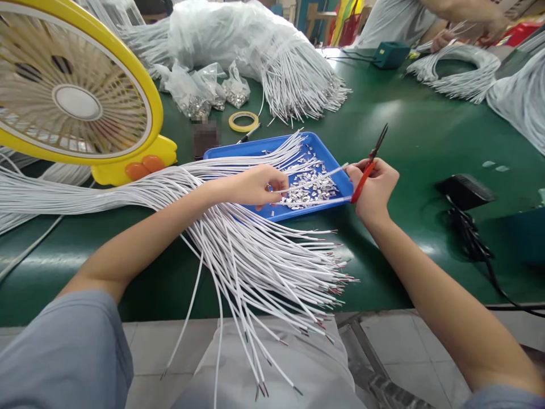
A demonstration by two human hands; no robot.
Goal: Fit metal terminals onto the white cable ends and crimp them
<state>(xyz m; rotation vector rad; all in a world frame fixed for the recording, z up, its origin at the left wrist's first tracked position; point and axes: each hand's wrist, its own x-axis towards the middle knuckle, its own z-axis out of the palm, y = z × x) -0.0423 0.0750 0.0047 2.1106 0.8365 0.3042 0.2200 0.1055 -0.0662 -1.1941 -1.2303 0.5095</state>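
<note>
I see my left hand (pixel 266 184) pinching slim white wires (pixel 336 171), my right hand (pixel 378 184) clasping a red-handled tool (pixel 363 179) — shiny metal bits (pixel 320 190) in a blue tray (pixel 319 146), glossy green table (pixel 413 272), tiled floor (pixel 404 343).

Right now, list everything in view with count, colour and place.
Table: one, green, beneath
Tray: one, blue, centre
Cables: too many to count, white, across table
Metal connectors: many, silver, in tray
Scissors-like tool: one, red-handled, tray's right corner
Duck-shaped fan: one, yellow, left
Tape roll: one, yellow, behind tray
Pen: one, dark, behind tray
Filled bags: about three, clear, back
Wrapped cable bundle: one, white, back
Cable coil: one, white, far right
Power adapter: one, black, right
Co-worker: one, grey-clad, far right
Left hand: one, bare, holding cable
Right hand: one, bare, holding tool
</note>
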